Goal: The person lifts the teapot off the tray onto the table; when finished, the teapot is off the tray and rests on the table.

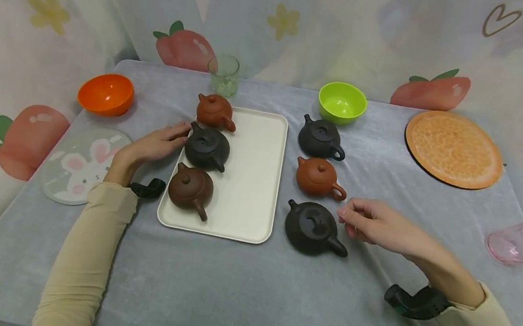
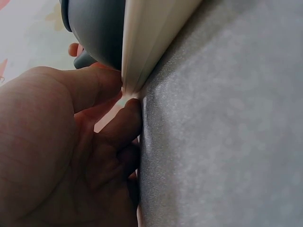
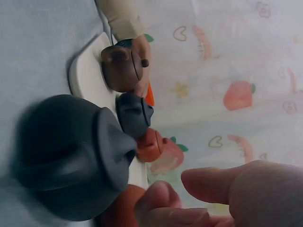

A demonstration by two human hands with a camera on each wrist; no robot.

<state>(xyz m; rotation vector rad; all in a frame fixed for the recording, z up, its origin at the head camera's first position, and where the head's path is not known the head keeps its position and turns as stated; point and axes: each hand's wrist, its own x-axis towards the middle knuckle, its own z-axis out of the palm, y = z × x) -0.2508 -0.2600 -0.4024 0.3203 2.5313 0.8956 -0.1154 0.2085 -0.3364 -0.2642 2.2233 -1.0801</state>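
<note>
My left hand [image 1: 154, 144] is at the left edge of a cream rectangular tray [image 1: 252, 183]. In the left wrist view, its thumb and a finger pinch the tray's rim [image 2: 142, 42]. Along the tray's left side stand an orange-brown teapot [image 1: 214, 110], a black teapot [image 1: 206, 148] and a dark brown teapot [image 1: 190, 188]. To the right of the tray, on the cloth, are another black teapot [image 1: 319, 137], a reddish-brown teapot [image 1: 316, 177] and a larger black teapot [image 1: 310, 227]. My right hand [image 1: 374, 225], fingers loosely bent and holding nothing, hovers beside the larger black teapot's handle.
An orange bowl [image 1: 106, 94] and a round rabbit-print mat [image 1: 76, 170] lie at the left. Behind the tray stands a greenish glass [image 1: 224, 77], with a lime bowl [image 1: 342, 102] farther right. A round orange board [image 1: 454, 149] and a pink glass [image 1: 518, 243] are at the right.
</note>
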